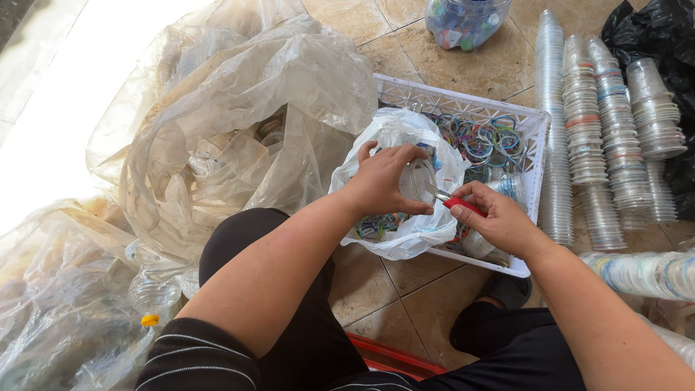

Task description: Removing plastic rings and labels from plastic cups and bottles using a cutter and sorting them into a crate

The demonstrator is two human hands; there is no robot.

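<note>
My left hand [382, 179] grips a clear plastic cup [418, 181] on its side, over a white plastic bag [405, 130]. My right hand [496, 219] holds a red-handled cutting tool [460, 205] whose metal tip touches the cup's rim. Both hands hover above a white lattice crate [463, 101] that holds the bag and several coloured plastic rings [483, 139]. More rings lie inside the bag below my left hand.
Large crumpled clear plastic sacks [239, 123] with bottles fill the left. Stacks of clear cups [615, 130] lie on the tiled floor at right, by a black bag [670, 29]. A jar of bottle caps [463, 22] stands at the top. My knees are below.
</note>
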